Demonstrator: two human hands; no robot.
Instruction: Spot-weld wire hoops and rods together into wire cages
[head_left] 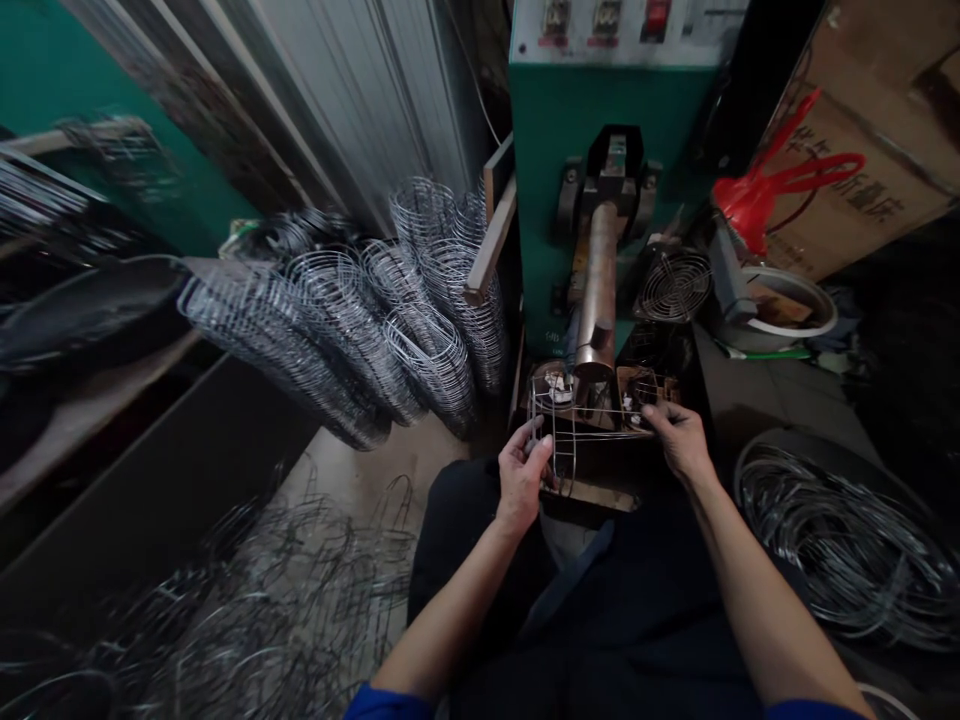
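Observation:
A wire frame (574,452) made of thin bent metal rods is held up in front of the green machine (540,200). Thumb and fingers of my left hand (521,480) close on its left part. My right hand (681,438) pinches at the right end of its long wires; the exact contact there is small and dark. Just above the frame, a thick metal cylinder (600,290) juts out from the machine. Below the cylinder is a dark tray (615,495) with small parts in it, partly hidden behind the wires.
Stacked wire rings (439,370) stand left of the machine. Loose wire pieces (285,590) cover the floor at lower left. At right lie a wire coil (847,540), a white bowl (814,310), a red plastic item (750,200) and a cardboard box (862,150).

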